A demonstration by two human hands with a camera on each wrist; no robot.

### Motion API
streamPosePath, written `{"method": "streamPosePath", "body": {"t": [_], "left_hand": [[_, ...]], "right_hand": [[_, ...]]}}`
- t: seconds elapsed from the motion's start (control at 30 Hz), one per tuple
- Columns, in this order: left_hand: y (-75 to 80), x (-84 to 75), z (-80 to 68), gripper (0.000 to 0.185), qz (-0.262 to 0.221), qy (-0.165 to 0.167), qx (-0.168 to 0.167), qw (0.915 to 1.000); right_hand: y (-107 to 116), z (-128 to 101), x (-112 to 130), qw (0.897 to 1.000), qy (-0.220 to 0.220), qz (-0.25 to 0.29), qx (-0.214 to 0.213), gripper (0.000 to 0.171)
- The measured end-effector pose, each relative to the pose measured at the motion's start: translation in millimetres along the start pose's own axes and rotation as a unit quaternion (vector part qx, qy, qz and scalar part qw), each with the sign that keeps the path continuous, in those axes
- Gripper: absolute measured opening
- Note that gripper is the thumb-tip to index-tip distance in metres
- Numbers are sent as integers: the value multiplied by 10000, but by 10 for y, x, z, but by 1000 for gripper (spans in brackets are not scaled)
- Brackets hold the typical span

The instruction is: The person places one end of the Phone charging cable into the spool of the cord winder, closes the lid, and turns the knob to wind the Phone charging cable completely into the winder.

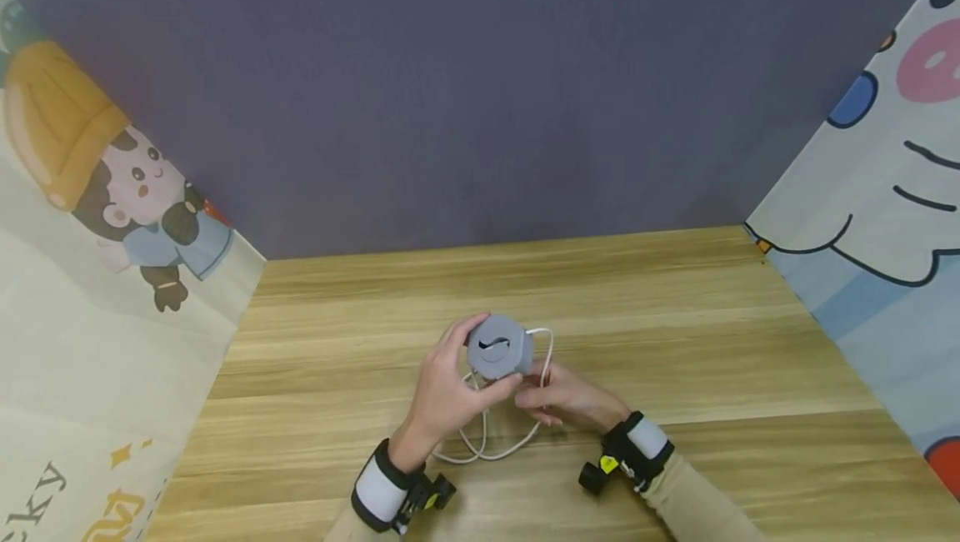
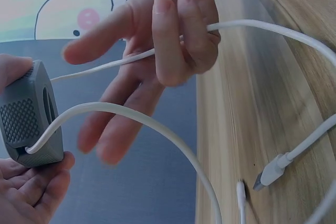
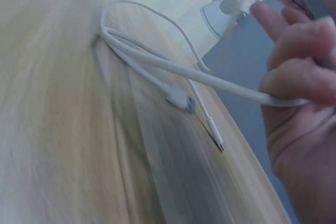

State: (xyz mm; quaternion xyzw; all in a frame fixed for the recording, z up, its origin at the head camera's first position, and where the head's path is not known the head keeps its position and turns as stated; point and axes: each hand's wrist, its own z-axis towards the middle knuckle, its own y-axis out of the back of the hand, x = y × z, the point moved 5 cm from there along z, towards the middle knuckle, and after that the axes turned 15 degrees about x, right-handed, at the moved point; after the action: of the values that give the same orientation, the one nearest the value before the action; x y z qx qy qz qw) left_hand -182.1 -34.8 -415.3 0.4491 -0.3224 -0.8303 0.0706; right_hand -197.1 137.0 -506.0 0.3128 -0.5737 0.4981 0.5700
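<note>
My left hand [image 1: 459,357] grips a grey round cable winder [image 1: 499,347] just above the wooden table [image 1: 675,317]; thumb and fingers clasp its rim [image 2: 31,121]. A white cable [image 1: 480,449] comes out of the winder's slot and loops onto the table. Just right of the winder, my right hand [image 1: 549,396] has two fingers curled round a stretch of that cable [image 2: 157,124], with the other fingers spread [image 2: 176,40]. The cable runs across the right palm [image 3: 294,85]. Its two plug ends [image 3: 181,99] lie loose on the wood.
A purple back wall [image 1: 480,92] and cartoon-printed side panels [image 1: 112,217] close in the table on three sides. Both wrists wear black and white bands with small cameras [image 1: 630,450].
</note>
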Motion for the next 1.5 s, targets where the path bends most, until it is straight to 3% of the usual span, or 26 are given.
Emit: {"method": "streamPosePath", "body": {"t": [0.23,0.43,0.6,0.87,1.13,1.3,1.5], "left_hand": [[20,51,41,79,-325,36,-97,9994],[84,132,45,77,-478,116,-327,9983],[183,197,34,78,-455,281,-555,9970],[320,318,-1,75,-706,609,-894,9916],[462,458,-76,72,-1344,805,-1311,9789],[565,539,-128,68,-1445,1015,-1482,9731],[773,691,-245,66,-1890,1424,-1815,9545]], "right_hand": [[-75,127,-1,9979,-381,-430,-283,58],[-94,146,90,9948,-405,-933,-58,46],[-21,49,184,9872,-805,-1321,-394,40],[78,-106,327,9775,-922,-1792,-626,29],[164,-331,418,9655,-1305,-2072,-890,29],[206,-442,479,9618,-1227,-2272,-913,22],[271,-597,582,9614,-932,-2448,-839,21]]}}
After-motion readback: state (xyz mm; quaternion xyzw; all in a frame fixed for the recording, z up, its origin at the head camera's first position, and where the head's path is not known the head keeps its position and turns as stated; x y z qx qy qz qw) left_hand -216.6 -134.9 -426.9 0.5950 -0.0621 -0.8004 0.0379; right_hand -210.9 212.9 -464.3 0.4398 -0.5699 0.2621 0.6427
